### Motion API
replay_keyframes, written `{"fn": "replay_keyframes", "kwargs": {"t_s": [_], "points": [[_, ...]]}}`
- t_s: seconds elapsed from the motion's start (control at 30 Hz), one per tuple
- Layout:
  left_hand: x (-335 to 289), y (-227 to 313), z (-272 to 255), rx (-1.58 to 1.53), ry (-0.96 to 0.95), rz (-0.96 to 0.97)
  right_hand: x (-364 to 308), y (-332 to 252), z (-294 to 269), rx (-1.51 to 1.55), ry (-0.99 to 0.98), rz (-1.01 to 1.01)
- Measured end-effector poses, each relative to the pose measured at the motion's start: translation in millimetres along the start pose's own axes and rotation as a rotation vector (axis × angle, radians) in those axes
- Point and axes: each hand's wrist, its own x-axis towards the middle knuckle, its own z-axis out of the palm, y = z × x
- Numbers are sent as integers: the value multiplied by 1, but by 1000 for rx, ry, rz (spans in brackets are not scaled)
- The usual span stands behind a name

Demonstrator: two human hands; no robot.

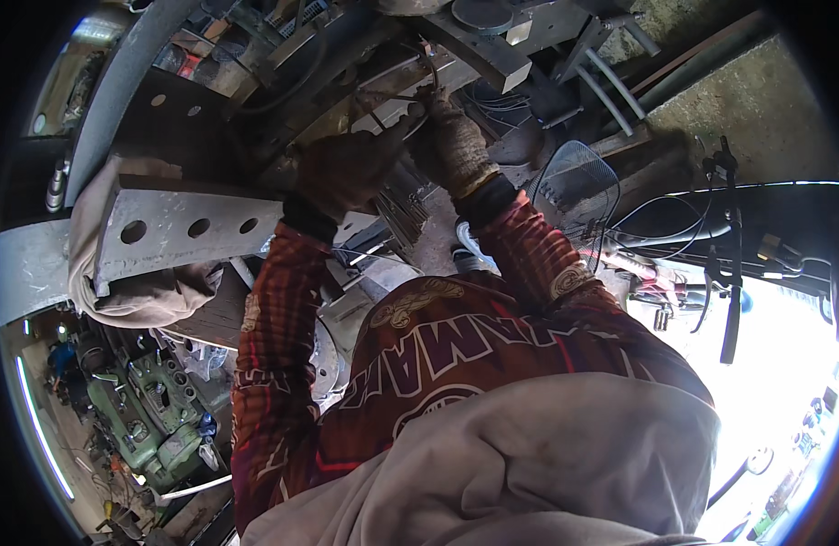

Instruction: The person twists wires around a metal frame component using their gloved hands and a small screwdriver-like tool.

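Both of my hands wear work gloves and meet at the upper middle, against dark steel parts. My left hand [347, 168] is closed in shadow, its thumb or forefinger reaching toward the other hand. What it grips, if anything, is hidden. My right hand [454, 150], in a greyish knitted glove, has its fingers bent round something I cannot make out. A thin curved wire or rod [431, 64] rises just beyond its fingertips. Alongside the hands runs a steel beam [342, 114]. A flat steel bar with round holes [178, 226] lies left of my left forearm.
Beige cloth [156, 296] hangs around the holed bar. A wire mesh basket [579, 187] stands right of my right forearm. A thick steel block [488, 59] juts out above the hands. Green machinery [151, 409] is at lower left, and a red-framed bike [651, 273] at right.
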Motion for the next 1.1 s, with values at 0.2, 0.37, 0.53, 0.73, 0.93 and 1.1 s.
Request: {"fn": "replay_keyframes", "kwargs": {"t_s": [0.2, 0.37, 0.53, 0.73, 0.93, 1.1], "points": [[-1, 39, 13, 22, 5, -246, -5, -15, 2, 5, -7, 118], [25, 54, 27, -52, -37, -419, 1, -25, -7, -1285, -255, -510], [26, 50, 15, -21, -91, -357, -8, -26, 13, -144, -58, 92], [13, 3, 23, -71, 49, -37, -15, -21, 32, -1693, 81, -308], [26, 41, 15, 45, -26, -260, 0, -17, -9, -1464, 32, -396], [38, 57, 21, 122, -43, -404, -1, -37, -1, -1825, -127, -489]]}}
